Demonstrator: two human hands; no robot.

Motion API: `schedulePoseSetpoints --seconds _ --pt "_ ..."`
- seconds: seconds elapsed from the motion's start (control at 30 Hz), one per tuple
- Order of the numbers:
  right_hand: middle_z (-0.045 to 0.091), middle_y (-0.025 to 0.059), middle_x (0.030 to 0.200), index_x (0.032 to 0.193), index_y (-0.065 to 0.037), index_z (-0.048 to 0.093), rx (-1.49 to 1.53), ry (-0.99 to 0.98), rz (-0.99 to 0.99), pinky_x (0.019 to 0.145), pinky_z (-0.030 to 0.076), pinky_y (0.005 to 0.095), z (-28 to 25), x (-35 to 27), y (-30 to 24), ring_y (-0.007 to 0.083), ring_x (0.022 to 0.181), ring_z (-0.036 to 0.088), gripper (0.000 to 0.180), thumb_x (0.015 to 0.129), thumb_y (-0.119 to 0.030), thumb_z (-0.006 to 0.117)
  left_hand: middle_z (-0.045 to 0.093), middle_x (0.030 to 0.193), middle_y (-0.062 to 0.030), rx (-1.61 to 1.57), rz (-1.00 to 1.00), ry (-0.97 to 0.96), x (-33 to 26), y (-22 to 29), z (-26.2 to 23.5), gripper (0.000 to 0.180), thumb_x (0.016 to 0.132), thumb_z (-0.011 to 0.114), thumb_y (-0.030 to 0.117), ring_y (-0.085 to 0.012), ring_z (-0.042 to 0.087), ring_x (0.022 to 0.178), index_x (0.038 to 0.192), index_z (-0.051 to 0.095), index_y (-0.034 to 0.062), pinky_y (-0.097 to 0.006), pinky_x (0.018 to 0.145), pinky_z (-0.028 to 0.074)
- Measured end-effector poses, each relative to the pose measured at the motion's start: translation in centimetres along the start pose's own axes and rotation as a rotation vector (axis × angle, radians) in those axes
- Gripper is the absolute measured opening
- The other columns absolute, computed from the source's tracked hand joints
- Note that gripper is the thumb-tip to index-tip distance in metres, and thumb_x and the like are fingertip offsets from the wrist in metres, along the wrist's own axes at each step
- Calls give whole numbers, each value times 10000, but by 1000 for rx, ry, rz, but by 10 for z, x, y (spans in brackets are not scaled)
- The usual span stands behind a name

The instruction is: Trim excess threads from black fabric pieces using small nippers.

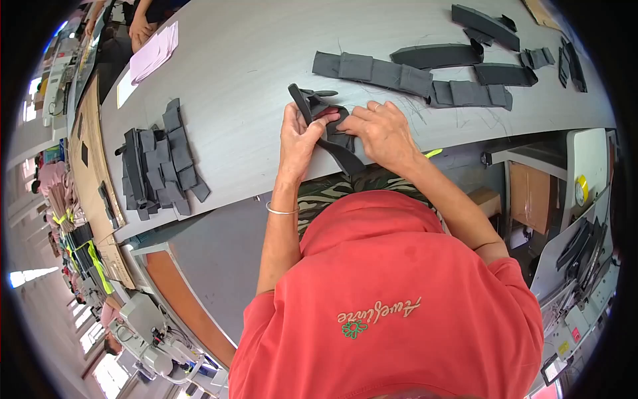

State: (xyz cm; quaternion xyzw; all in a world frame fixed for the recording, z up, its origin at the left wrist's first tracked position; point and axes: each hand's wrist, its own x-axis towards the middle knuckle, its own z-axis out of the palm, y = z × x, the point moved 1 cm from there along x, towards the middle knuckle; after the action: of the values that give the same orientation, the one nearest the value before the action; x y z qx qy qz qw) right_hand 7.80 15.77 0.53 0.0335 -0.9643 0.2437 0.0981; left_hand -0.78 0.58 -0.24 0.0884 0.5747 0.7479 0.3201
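Black cloth piece (344, 157), folded and pinched at two sides

Both sets of fingers were clamped on it. The left hand (299, 136) closed round its left side, thumb on the near face and some fingertips tucked into the fold; the right hand (383, 133) had its fingertips bunched on the right edge, its thumb mostly hidden. The piece was held up over the near edge of the light grey table (232, 73), with one long curved band hanging toward the camouflage trousers (319, 207).

It looked light and hardly fragile, with a matt surface that seemed unlikely to slip. The band held a curve, so it was probably stiffer than the soft flaps above it. The surest hold seemed to be that thick band at the left, with a light pinch for the loose layers at the right; a slack pinch might have let them fold back.

Beyond the right hand, similar dark strips (372, 73) lay across the table, with loose threads (419, 113) near them. Well to the left lay an overlapping pile of dark strips (159, 163). Farther off were pink sheets (154, 54) and, just beside them, another person's hand (140, 30).
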Motion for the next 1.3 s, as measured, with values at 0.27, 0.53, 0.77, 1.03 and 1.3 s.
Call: schedulePoseSetpoints --seconds 0.27,0.53,0.77,1.03,1.3 --pt "636 75 824 990 -84 681 715 305 290 644 461 294 -8 -7 17 206 731 599 175 827 -74 619 611 1086 -185 56 -23 48 -14 19 -1 366 840 539 -32 -244 628 1011 1176 395 -12 -299 810 471" --pt "623 64 851 1020 -101 672 496 280 341 644 446 303 -8 -15 24 207 706 577 189 838 -114 620 621 1036 -203 -224 -20 -12 -29 34 -45 345 843 576 67 -279 654 904 1153 455 -23 -314 658 492" --pt "614 58 827 1019 -111 674 461 202 332 638 446 302 -1 -14 19 213 691 576 188 838 -128 625 653 983 -142 -31 11 122 -31 47 -47 322 862 590 94 -170 623 853 1146 482 -14 -277 661 466" --pt "650 70 1004 1054 -124 671 403 267 341 770 478 307 0 -7 13 239 895 634 220 838 -135 629 663 971 -104 148 65 169 -36 57 -51 353 846 604 67 -132 605 843 1176 492 6 -250 645 425" --pt "638 69 1058 1055 -92 665 298 261 197 796 479 312 3 -9 14 252 951 623 224 835 -95 629 641 920 -60 392 210 384 -48 92 -99 424 830 644 70 -107 601 801 1212 495 -38 -244 667 452"
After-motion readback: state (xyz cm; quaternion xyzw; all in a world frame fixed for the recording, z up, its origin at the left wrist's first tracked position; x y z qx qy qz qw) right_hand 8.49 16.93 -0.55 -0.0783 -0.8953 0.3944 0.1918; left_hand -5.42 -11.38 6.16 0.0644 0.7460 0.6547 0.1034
